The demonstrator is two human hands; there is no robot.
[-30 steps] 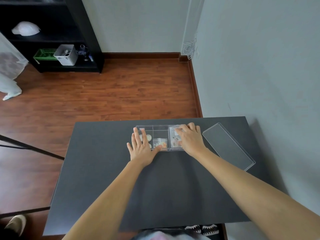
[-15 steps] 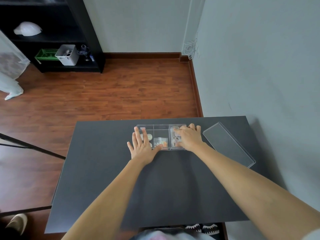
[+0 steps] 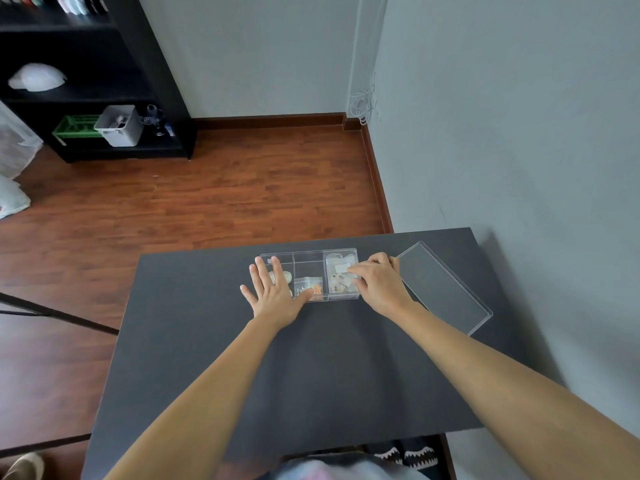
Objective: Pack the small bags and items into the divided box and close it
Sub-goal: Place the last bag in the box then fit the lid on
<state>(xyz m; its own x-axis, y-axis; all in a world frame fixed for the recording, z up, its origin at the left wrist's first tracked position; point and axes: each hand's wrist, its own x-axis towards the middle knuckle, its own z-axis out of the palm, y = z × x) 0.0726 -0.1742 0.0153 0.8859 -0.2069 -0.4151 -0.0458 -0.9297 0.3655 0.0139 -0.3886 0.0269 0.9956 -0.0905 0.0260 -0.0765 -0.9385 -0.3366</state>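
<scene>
A clear divided box with three compartments lies open on the dark table. My left hand rests flat, fingers spread, over its left compartment, where pale round items show. The middle compartment holds a small bag with orange pieces. My right hand sits at the right compartment, fingertips on the small bags inside; whether they pinch one is unclear. The clear lid lies flat on the table, right of the box.
A grey wall runs close along the table's right side. A black shelf unit with a green basket and a grey bin stands far left on the wooden floor. A black stand leg crosses at the left.
My right hand has slid a little to the right, uncovering more of the right compartment. My left hand has stayed on the box's left end.
</scene>
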